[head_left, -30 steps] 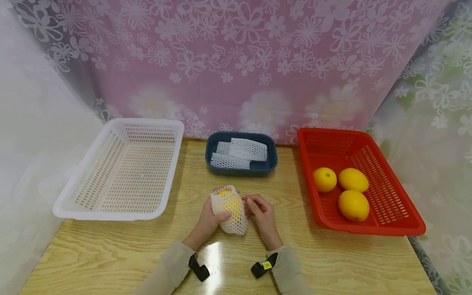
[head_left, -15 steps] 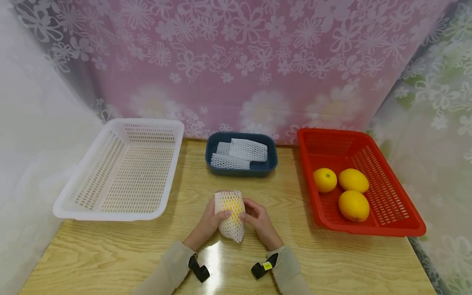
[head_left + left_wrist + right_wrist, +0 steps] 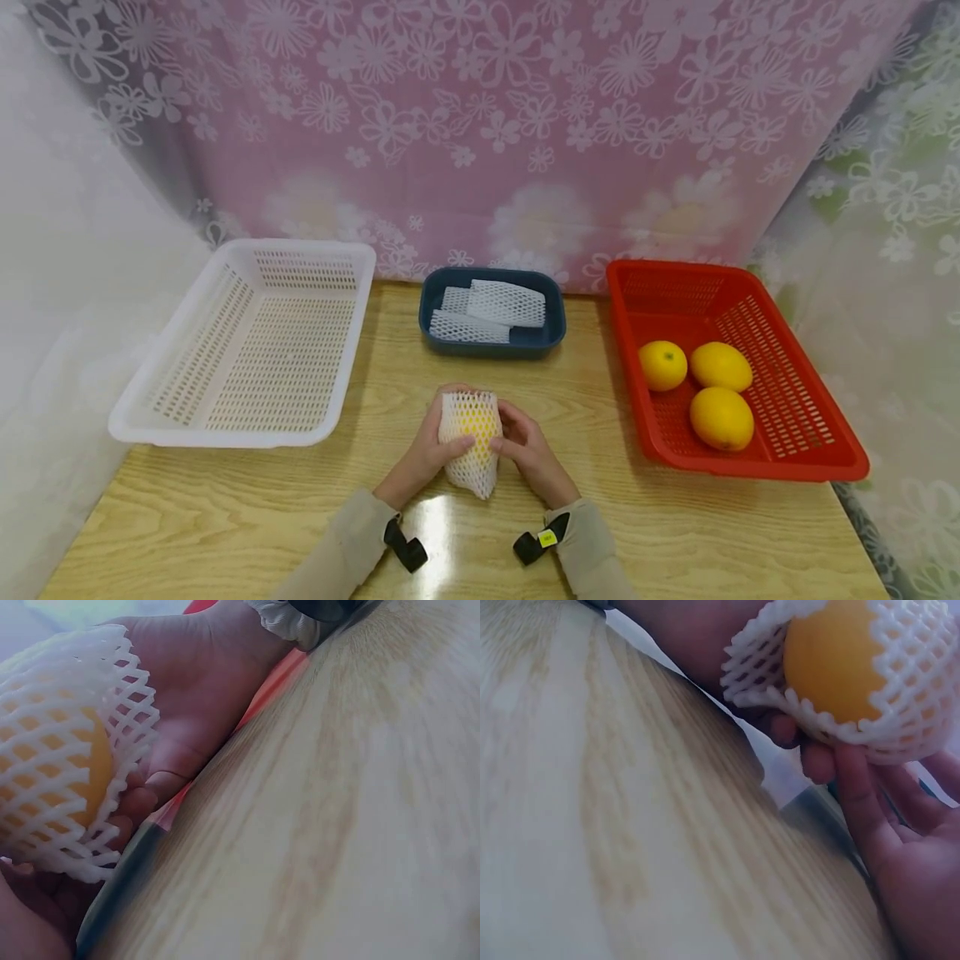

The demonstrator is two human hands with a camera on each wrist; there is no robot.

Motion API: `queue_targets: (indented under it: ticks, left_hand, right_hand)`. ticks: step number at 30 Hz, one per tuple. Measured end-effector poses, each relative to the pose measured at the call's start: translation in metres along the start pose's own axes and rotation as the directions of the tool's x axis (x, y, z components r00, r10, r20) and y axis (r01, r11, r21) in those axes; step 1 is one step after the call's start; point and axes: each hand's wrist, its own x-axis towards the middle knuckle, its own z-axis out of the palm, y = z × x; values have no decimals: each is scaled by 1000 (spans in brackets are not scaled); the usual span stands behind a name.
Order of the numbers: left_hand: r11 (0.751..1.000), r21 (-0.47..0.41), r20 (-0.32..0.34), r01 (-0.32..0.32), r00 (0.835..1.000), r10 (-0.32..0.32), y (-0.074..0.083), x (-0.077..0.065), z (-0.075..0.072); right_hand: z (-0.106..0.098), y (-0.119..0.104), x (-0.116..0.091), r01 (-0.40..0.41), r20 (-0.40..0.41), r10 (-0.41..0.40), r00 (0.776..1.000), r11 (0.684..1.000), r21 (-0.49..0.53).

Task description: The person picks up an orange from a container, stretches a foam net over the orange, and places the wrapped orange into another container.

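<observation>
In front of me my left hand (image 3: 427, 450) grips a yellow fruit (image 3: 829, 667) inside a white foam net sleeve (image 3: 476, 471). Its thumb lies across the near face of the mesh. My right hand (image 3: 531, 450) holds the right side of the sleeve, thumb in front and fingers behind. The sleeve's lower end tapers toward me in the head view, and yellow shows through the holes. From the right wrist, part of the fruit is bare within the sleeve's open rim, with fingertips (image 3: 849, 759) right at that rim.
A white basket (image 3: 348, 350) stands on the left. At the back middle, a dark blue tray (image 3: 491, 350) holds several foam net sleeves (image 3: 506, 304). The red basket (image 3: 795, 367) on the right contains three yellow fruits (image 3: 722, 418). All stand on a wooden table (image 3: 225, 517).
The sleeve has turned more upright and now covers the fruit's top in the head view. My right hand has gone from plucking at its side edge to holding it with thumb and fingers.
</observation>
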Motion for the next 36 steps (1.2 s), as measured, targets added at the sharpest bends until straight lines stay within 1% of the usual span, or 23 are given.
queue_targets:
  ticks: [3, 5, 8, 10, 11, 12, 16, 19, 23, 25, 27, 32, 34, 36]
  left_hand:
    - [1000, 7, -21, 25, 999, -25, 0, 0, 0]
    - [999, -1, -52, 49, 997, -49, -1, 0, 1]
    - [997, -10, -105, 73, 992, -73, 1, 0, 1]
    - [997, -14, -128, 80, 988, -81, 1, 0, 1]
    - [996, -11, -129, 86, 988, -87, 2, 1, 1]
    - [995, -8, -126, 95, 987, -96, 3, 1, 1]
    - [988, 66, -85, 141, 987, -135, 5, 1, 2]
    - [979, 127, -64, 160, 986, -153, 6, 1, 2]
    - [976, 146, -50, 163, 986, -157, 4, 1, 1]
    - [975, 151, -49, 162, 986, -157, 4, 1, 1]
    - [976, 151, -49, 157, 987, -151, 5, 1, 1]
    - [980, 156, -39, 128, 992, -123, 26, 3, 6]
    - [982, 157, -26, 103, 995, -100, 33, 3, 8]
    - [984, 145, -14, 105, 994, -104, 30, 3, 7]
  right_hand:
    - [0, 0, 1, 34, -15, -34, 999, 999, 39]
    - [1, 0, 2, 62, -32, -60, 998, 996, 57]
    - [1, 1, 3, 95, -83, -89, 993, 992, 77]
    - [2, 1, 4, 109, -117, -99, 988, 990, 84]
    - [2, 1, 4, 113, -134, -101, 986, 990, 85]
    - [3, 1, 4, 115, -149, -102, 984, 990, 85]
    - [3, 0, 5, 105, -181, -89, 979, 991, 81]
    - [3, -1, 4, 81, -203, -64, 977, 994, 77]
    - [2, -2, 3, 52, -238, -38, 970, 997, 52]
    - [2, -2, 3, 50, -243, -39, 969, 998, 37]
    - [2, -2, 3, 61, -235, -52, 971, 998, 31]
    - [1, -1, 3, 112, -195, -100, 976, 993, 49]
    - [1, 0, 2, 137, -181, -123, 976, 988, 67]
    - [0, 0, 2, 156, -167, -140, 976, 984, 85]
